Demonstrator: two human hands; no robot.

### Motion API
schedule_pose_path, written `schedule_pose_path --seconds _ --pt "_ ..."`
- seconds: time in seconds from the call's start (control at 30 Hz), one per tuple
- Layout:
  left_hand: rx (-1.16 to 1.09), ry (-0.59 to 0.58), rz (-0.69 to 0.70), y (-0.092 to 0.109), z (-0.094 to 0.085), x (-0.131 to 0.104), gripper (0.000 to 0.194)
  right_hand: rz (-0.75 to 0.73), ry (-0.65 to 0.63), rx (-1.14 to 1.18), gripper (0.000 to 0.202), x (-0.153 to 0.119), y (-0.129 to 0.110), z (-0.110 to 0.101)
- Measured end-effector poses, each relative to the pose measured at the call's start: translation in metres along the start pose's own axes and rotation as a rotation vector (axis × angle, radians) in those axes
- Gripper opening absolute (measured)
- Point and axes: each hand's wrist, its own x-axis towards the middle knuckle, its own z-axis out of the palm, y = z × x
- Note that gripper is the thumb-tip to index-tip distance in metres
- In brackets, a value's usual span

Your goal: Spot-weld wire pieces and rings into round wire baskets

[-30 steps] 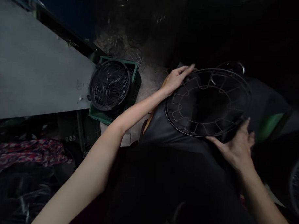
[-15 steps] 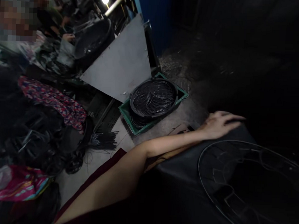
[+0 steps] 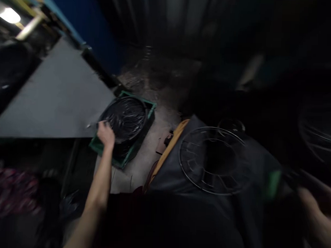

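Observation:
My left hand (image 3: pixel 106 134) is at the near left rim of a round dark basin (image 3: pixel 147 118) full of thin dark wires (image 3: pixel 127 117). Its fingers are curled in, and what they grip, if anything, is hidden. At the right edge, my right hand (image 3: pixel 318 216) is blurred and closed around a dark, long object (image 3: pixel 295 177) of unclear kind. A blurred green patch (image 3: pixel 273 184) shows near that object. Between the hands, a round wire frame (image 3: pixel 181 159), with rings and short cross wires, rests on dark cloth over my lap (image 3: pixel 163 178).
Beneath the basin is a green crate (image 3: pixel 130 155) on the floor. A slanted grey panel (image 3: pixel 55 98) stands at left, with a lit lamp (image 3: pixel 10 15) above. Patterned cloth (image 3: pixel 12 193) lies lower left. Another wire ring (image 3: pixel 321 133) shows dimly at right.
The view has swung right. My left hand has gone from beside the wire frame to the basin's rim, its fingers now curled. My right hand has come into view.

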Motion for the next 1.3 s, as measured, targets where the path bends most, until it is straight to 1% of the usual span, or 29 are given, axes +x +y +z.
schedule_pose_path --seconds 0.03,0.07,0.1,0.13,0.2,0.27,0.3,0.33,0.37,0.4,0.43,0.47,0.5,0.53,0.57,0.67,0.7,0.73,0.77,0.8,0.83,0.9,0.97,1.0,1.03,1.1,1.13,1.23,1.3 --pt "-0.038 0.046 0.082 0.013 -0.003 -0.007 0.018 0.033 0.093 0.016 0.052 -0.008 -0.005 -0.009" --pt "-0.140 0.184 0.271 0.028 -0.005 -0.019 0.018 0.046 0.159 0.050 0.049 -0.010 -0.011 -0.014" --pt "-0.256 0.289 0.473 0.044 -0.006 -0.037 0.019 0.038 0.184 0.109 0.049 -0.008 -0.018 -0.015" --pt "-0.362 0.306 0.695 0.061 -0.005 -0.061 0.021 0.030 0.156 0.191 0.053 -0.003 -0.026 -0.015" --pt "-0.493 0.144 1.256 0.095 -0.001 -0.115 0.022 0.051 0.023 0.445 0.068 0.009 -0.039 -0.012" --pt "-0.580 -0.027 1.730 0.122 0.010 -0.162 0.022 0.140 -0.122 0.745 0.084 0.016 -0.047 -0.011" --pt "-0.656 -0.108 1.882 0.131 0.017 -0.178 0.020 0.193 -0.161 0.867 0.089 0.017 -0.048 -0.011" --pt "-0.687 -0.228 1.984 0.136 0.024 -0.187 0.018 0.244 -0.160 0.943 0.090 0.016 -0.047 -0.010" --pt "-0.713 -0.327 2.041 0.138 0.030 -0.191 0.016 0.291 -0.118 0.974 0.087 0.014 -0.045 -0.009" --pt "-0.719 -0.396 2.050 0.137 0.035 -0.191 0.016 0.329 -0.050 0.977 0.081 0.011 -0.041 -0.006" --pt "-0.708 -0.428 2.018 0.133 0.038 -0.188 0.017 0.351 0.030 0.965 0.076 0.007 -0.038 -0.002" --pt "-0.701 -0.433 1.944 0.129 0.040 -0.183 0.019 0.356 0.102 0.950 0.072 0.004 -0.035 0.004" --pt "-0.693 -0.446 1.826 0.124 0.040 -0.177 0.021 0.350 0.152 0.943 0.069 0.001 -0.033 0.010" --pt "-0.688 -0.496 1.661 0.121 0.040 -0.171 0.022 0.340 0.177 0.942 0.065 -0.001 -0.033 0.017" --pt "-0.693 -0.603 1.466 0.119 0.039 -0.166 0.024 0.327 0.186 0.937 0.062 -0.002 -0.034 0.024" --pt "-0.780 -1.106 0.828 0.121 0.039 -0.158 0.034 0.269 0.207 0.840 0.052 0.000 -0.042 0.041" --pt "-0.816 -1.235 0.654 0.123 0.040 -0.157 0.039 0.253 0.211 0.794 0.049 0.001 -0.043 0.045" --pt "-0.841 -1.318 0.527 0.126 0.043 -0.157 0.045 0.241 0.212 0.745 0.047 0.002 -0.044 0.047" --pt "-0.840 -1.349 0.454 0.129 0.046 -0.157 0.049 0.235 0.210 0.686 0.045 0.002 -0.043 0.049" --pt "-0.806 -1.330 0.440 0.132 0.051 -0.157 0.051 0.224 0.217 0.599 0.043 0.002 -0.042 0.050" --pt "-0.751 -1.270 0.480 0.135 0.056 -0.156 0.048 0.200 0.230 0.482 0.040 0.001 -0.039 0.050" --pt "-0.620 -1.081 0.654 0.141 0.067 -0.155 0.036 0.098 0.275 0.192 0.035 -0.001 -0.033 0.049" --pt "-0.498 -0.912 0.843 0.146 0.080 -0.154 0.030 -0.012 0.311 -0.052 0.032 -0.002 -0.028 0.048" --pt "-0.452 -0.858 0.914 0.148 0.086 -0.154 0.029 -0.045 0.318 -0.122 0.032 -0.003 -0.025 0.048" --pt "-0.413 -0.830 0.964 0.150 0.092 -0.153 0.029 -0.060 0.319 -0.162 0.033 -0.003 -0.023 0.048" --pt "-0.362 -0.822 1.011 0.152 0.102 -0.152 0.028 -0.061 0.320 -0.198 0.035 -0.004 -0.020 0.050" --pt "-0.354 -0.831 1.012 0.152 0.106 -0.151 0.027 -0.057 0.324 -0.203 0.036 -0.004 -0.018 0.051" --pt "-0.372 -0.887 0.966 0.147 0.112 -0.147 0.026 -0.063 0.311 -0.200 0.037 -0.005 -0.014 0.052" --pt "-0.392 -0.918 0.937 0.142 0.112 -0.145 0.027 -0.079 0.277 -0.177 0.036 -0.006 -0.010 0.052"
